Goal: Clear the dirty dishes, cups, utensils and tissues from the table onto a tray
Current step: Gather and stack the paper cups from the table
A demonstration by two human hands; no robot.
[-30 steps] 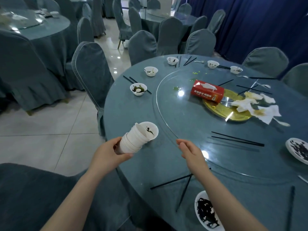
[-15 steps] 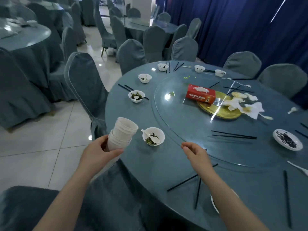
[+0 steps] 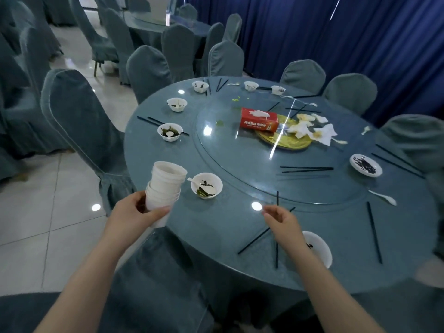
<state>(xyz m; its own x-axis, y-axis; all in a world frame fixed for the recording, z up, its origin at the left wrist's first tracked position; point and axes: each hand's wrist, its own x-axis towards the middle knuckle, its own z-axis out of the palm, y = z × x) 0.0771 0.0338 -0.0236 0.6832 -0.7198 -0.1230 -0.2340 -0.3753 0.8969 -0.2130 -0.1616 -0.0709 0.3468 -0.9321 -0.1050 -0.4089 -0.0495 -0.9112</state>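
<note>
My left hand [image 3: 134, 216] grips a stack of white paper cups [image 3: 165, 186], held upright at the near left edge of the round table [image 3: 216, 227]. Just right of the stack stands a dirty white bowl [image 3: 206, 185] with a plastic spoon and green scraps. My right hand [image 3: 282, 221] hovers over the table with fingers loosely curled and holds nothing. Under that wrist lies a white plate [image 3: 319, 247] and black chopsticks [image 3: 254, 240]. More dirty bowls [image 3: 170, 132] sit along the left rim. Crumpled tissues [image 3: 312, 131] lie on the glass turntable.
A red tissue box [image 3: 260, 121] rests on a gold plate [image 3: 286, 140] at the turntable's middle. A plate with dark scraps [image 3: 365, 165] and a plastic spoon [image 3: 383, 197] lie at the right. Covered chairs [image 3: 81, 131] ring the table; one stands close on the left.
The cup stack went from tilted over the bowl to upright and left of it. The view has risen and turned right. My right hand stays low over the table.
</note>
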